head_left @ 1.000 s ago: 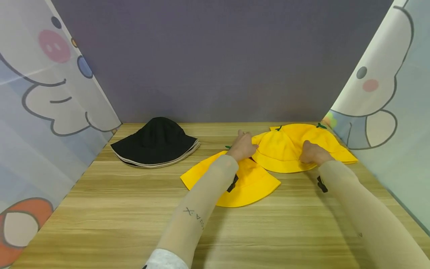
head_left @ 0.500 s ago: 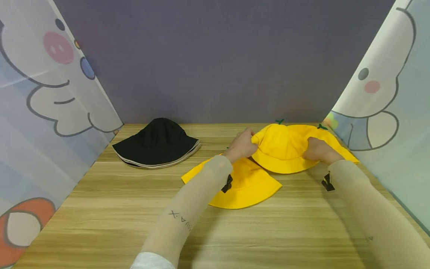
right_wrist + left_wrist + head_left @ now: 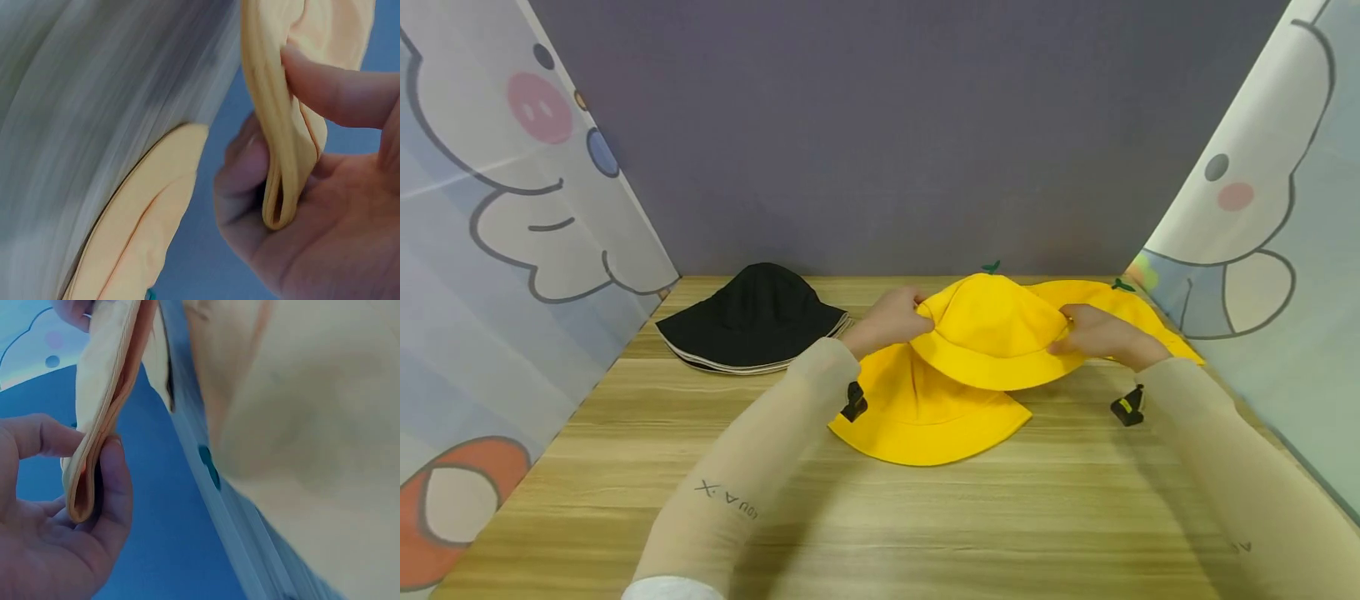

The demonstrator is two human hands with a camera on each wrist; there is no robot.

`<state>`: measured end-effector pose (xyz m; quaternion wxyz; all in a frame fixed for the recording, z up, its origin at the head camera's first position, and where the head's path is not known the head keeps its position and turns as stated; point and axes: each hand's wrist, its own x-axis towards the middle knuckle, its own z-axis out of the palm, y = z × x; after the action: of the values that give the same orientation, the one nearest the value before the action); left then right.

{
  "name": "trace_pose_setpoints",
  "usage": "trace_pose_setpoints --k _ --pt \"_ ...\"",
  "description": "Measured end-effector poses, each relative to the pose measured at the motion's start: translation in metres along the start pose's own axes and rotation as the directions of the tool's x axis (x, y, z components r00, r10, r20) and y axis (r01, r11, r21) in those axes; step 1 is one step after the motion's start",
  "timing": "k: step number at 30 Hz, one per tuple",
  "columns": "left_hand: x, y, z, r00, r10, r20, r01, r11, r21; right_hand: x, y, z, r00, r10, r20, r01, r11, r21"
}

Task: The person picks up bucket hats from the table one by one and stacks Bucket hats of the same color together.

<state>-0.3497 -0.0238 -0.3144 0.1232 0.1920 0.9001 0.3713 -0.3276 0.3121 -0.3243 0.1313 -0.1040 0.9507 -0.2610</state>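
Observation:
Between both hands hangs a yellow bucket hat [image 3: 996, 325] with a green sprout on its crown, raised partly over another yellow hat [image 3: 917, 408] that lies on the table. My left hand [image 3: 887, 319] pinches its left edge; in the left wrist view the thumb and fingers [image 3: 115, 481] close on the folded brim [image 3: 94, 444]. At the right edge my right hand [image 3: 1097, 333] grips the hat, and the right wrist view has the brim [image 3: 281, 156] between thumb and curled fingers. A third yellow hat [image 3: 1138, 321] lies behind the right hand, partly hidden.
A black bucket hat [image 3: 756, 321] with a pale-edged brim, apparently stacked in layers, sits at the back left of the wooden table [image 3: 970, 525]. A grey panel [image 3: 880, 142] stands behind. Cartoon-printed curtains [image 3: 542, 225] flank the table.
Both hands have lifted the middle yellow hat and moved it left, away from the right-hand hat and over the front one. The black hat has stayed in place.

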Motion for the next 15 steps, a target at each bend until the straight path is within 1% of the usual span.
trace_pose_setpoints --k 4,7,12,15 --pt "-0.012 -0.014 -0.015 0.999 -0.024 0.039 0.023 0.999 0.028 -0.003 -0.014 0.004 0.997 -0.028 0.066 0.025 0.999 0.042" --pt "-0.020 -0.021 -0.023 0.998 -0.022 0.054 0.018 0.997 0.071 -0.003 -0.023 0.008 0.995 -0.046 0.087 0.042 0.998 0.049" --pt "-0.034 -0.028 -0.029 0.993 -0.016 0.118 0.004 0.995 0.104 -0.004 -0.032 0.016 0.990 -0.087 0.110 0.081 0.995 0.056" --pt "-0.042 -0.031 -0.031 0.989 -0.023 0.145 0.006 0.993 0.116 -0.006 -0.038 0.021 0.985 -0.109 0.134 0.100 0.992 0.075"
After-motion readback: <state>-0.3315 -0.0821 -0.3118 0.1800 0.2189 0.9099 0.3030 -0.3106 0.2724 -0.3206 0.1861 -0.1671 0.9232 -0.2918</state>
